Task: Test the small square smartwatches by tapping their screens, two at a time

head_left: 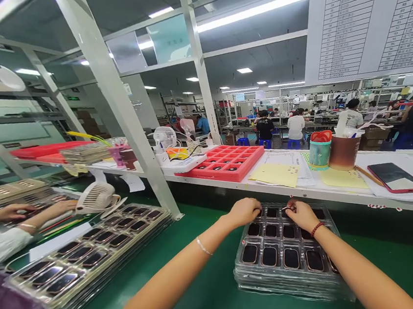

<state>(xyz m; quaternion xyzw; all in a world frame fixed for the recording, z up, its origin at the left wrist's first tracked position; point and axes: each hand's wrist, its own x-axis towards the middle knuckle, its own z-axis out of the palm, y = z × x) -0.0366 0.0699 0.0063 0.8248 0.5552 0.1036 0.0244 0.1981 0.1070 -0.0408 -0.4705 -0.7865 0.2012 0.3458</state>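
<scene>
A stack of clear plastic trays stands on the green tabletop, its top tray filled with rows of dark, rounded-square pieces. At the tray's back left corner is my left hand, its fingers pressed together over a piece there; what they hold is hidden. My right hand pinches a small dark piece with a shiny rim above the back row. Below it, a dark piece lies in its compartment.
A shelf edge runs just behind the hands, bearing a red compartment tray, papers, cups and a phone. More trays and a white fan stand left, by another person's hands. A metal post rises there.
</scene>
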